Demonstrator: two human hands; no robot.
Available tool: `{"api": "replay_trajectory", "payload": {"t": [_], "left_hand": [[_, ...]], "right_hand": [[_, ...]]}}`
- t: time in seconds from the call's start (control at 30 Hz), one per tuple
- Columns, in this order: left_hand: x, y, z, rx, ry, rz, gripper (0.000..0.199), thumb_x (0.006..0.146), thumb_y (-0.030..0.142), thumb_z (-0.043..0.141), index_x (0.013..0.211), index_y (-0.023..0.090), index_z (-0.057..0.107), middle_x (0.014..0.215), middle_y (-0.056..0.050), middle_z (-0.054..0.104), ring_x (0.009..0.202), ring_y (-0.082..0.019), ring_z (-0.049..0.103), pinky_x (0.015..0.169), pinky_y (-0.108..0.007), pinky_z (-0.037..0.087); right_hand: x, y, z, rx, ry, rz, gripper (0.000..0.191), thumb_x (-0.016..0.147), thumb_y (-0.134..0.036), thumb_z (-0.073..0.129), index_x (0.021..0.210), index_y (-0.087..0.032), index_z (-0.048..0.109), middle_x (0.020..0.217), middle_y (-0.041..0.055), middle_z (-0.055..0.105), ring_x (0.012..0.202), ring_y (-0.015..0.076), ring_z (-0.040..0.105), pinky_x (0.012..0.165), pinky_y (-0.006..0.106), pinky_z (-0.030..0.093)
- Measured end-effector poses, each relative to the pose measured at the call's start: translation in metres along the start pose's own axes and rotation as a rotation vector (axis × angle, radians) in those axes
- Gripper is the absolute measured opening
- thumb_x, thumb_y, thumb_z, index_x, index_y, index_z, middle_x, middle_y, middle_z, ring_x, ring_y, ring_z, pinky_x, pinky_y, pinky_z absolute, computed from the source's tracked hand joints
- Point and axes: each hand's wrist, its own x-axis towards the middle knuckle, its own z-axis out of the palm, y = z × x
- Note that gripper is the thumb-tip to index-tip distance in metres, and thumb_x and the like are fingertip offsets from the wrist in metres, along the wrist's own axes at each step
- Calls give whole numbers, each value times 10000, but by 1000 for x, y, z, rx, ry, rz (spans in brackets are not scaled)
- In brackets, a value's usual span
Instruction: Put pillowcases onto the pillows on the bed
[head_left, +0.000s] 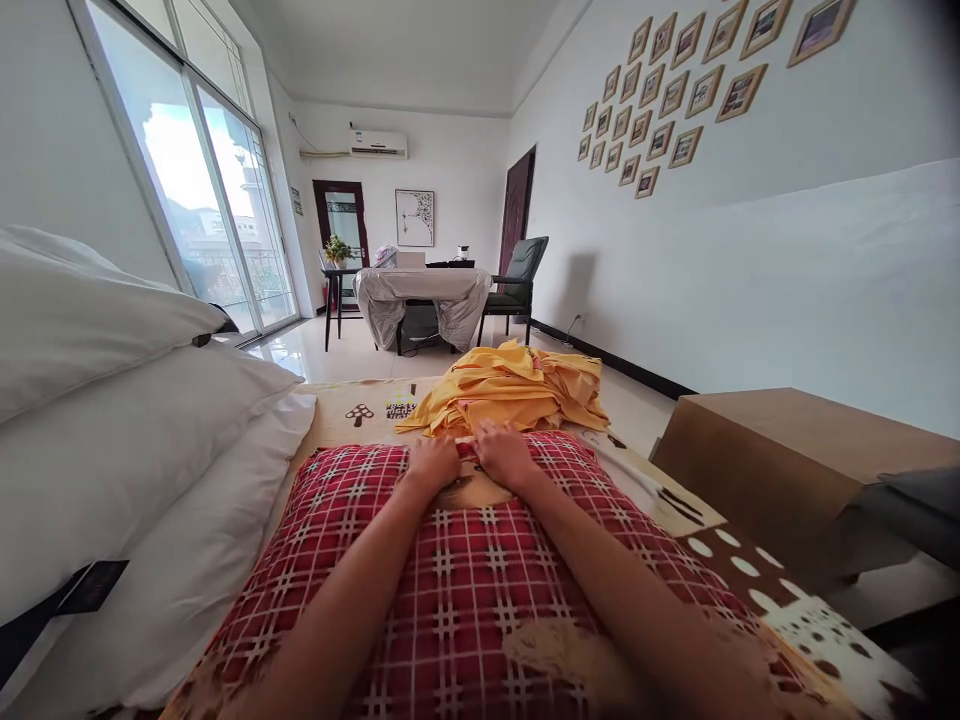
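Note:
A pillow in a red plaid cover (465,570) lies flat in front of me, with tan printed patches on it. Both arms reach across it to its far edge. My left hand (435,462) is closed on that edge, left of the middle. A short way to the right, my right hand (504,455) has its fingers curled over the same edge. Between the hands shows a tan patch of the cover. Just beyond the fingers sits a heap of yellow fabric (510,385). The fingertips are partly hidden.
White pillows (135,440) are stacked at the left. A patterned cloth (352,405) lies under the plaid pillow. At the right stands a cardboard box (787,440). Farther off are a covered table (420,285) and a dark chair (517,275).

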Motion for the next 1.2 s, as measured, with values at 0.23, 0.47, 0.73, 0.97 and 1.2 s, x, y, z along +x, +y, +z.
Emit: {"api": "replay_trajectory", "payload": {"t": [0.23,0.47,0.73,0.97,1.2], "left_hand": [[-7,-9,57,-73,31,-105,408,983,361,310,1019,140,651,1006,-118,695,993,-200,634,964,-420,410],[-11,-31,47,-163,21,-156,474,968,413,266,1025,181,676,1113,-119,687,1095,-262,603,960,-402,402],[-16,-93,42,-208,62,-337,588,937,465,248,949,96,706,1064,-207,687,1055,-314,617,957,-410,408],[-26,-157,52,-402,44,-246,641,873,568,246,1070,162,702,1158,-65,683,1083,-236,612,945,-268,435],[-42,-201,71,-369,-12,-392,715,859,595,200,1037,121,705,1049,-111,716,1017,-279,640,894,-339,477]], "right_hand": [[-25,19,62,153,-16,33,362,976,-282,328,1165,-175,618,1190,80,648,1122,201,575,995,358,356],[-30,52,51,225,-8,61,405,963,-308,315,1115,-188,670,1148,81,671,1071,226,608,977,377,383],[-52,121,58,387,-19,103,495,948,-406,292,1191,-153,642,1228,91,628,1182,228,553,1052,399,370],[-78,176,82,482,-29,215,580,939,-484,237,1301,-172,564,1348,73,535,1257,217,496,1077,402,384],[-87,201,108,446,-95,312,599,949,-475,183,1362,-188,509,1361,50,521,1274,210,478,1100,391,360]]}}
